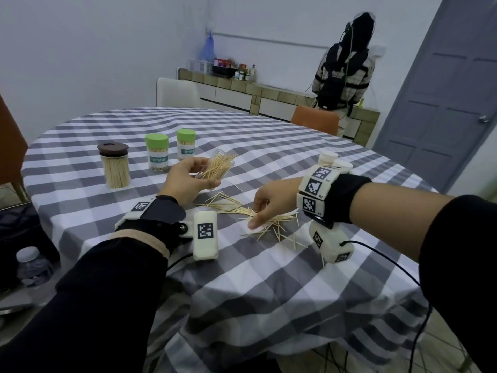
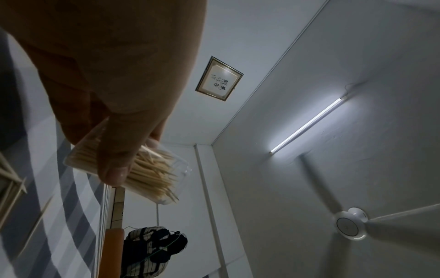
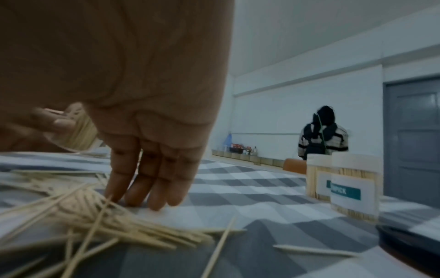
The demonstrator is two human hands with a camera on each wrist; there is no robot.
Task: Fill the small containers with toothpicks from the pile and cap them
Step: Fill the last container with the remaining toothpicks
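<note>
1. Pale wooden toothpicks lie in a loose pile [image 1: 266, 219] on the checked tablecloth [image 1: 269, 278]; the pile is the landmark here.
2. The right hand [image 1: 265, 204] rests on the pile, its fingers [image 3: 152, 180] nearly straight and together, tips pressed to the cloth at the pile's edge. The thumb's side is hidden, so whether any picks are pinched cannot be told.
3. The left hand [image 1: 188, 181] is up and to the left of the pile, thumb and fingers curled round a clear container [image 1: 217, 168].
4. The container is tilted, its open mouth pointing up and away from the pile and its base in the palm; it looks partly filled.
5. The picks in the pile mostly lie flat and crosswise to the container's long axis, so a gathered bunch probably needs turning before it goes in.
6. The right hand is much the nearer to the pile.
7. Beyond the pile on the left stand two green-capped containers [image 1: 157, 152] and a dark-lidded jar [image 1: 115, 165].
</note>
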